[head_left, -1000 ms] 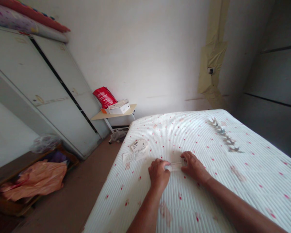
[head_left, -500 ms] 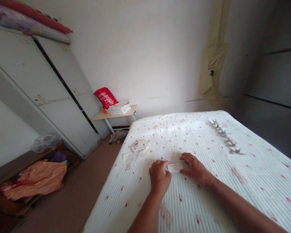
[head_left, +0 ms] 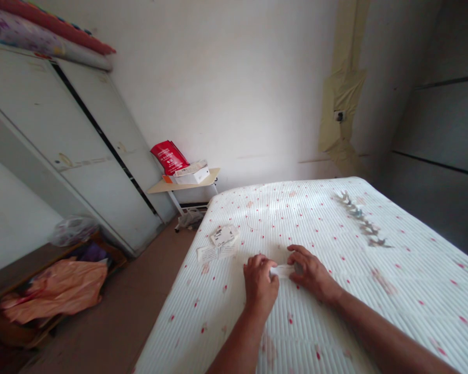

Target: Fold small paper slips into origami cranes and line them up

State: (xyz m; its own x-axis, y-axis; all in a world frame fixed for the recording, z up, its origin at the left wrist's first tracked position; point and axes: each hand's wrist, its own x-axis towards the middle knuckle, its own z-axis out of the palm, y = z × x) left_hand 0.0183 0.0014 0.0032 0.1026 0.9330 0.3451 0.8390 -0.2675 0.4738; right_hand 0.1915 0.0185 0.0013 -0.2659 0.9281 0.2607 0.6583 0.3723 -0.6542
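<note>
A small white paper piece [head_left: 282, 271] lies low over the bed between my hands. My left hand [head_left: 259, 283] grips its left end, thumb and fingers curled round it. My right hand [head_left: 311, 274] has its thumb and fingers closed on the right end. Both hands rest near the white, red-dotted mattress [head_left: 296, 218]. Left of them lie a printed paper sheet [head_left: 212, 253] and a pale patterned paper piece [head_left: 223, 236]. Further right is a row of grey-brown folded shapes [head_left: 361, 219].
A small table [head_left: 159, 187] holds a red bag [head_left: 170, 157] and a white box [head_left: 195, 176] beyond the bed's left corner. Grey cabinets [head_left: 89, 140] stand left, near an orange plastic bag [head_left: 62, 288]. A wall socket [head_left: 339, 116] is taped in yellow.
My hands have drawn slightly closer together. The white paper between them looks narrower and more folded or rolled than before.
</note>
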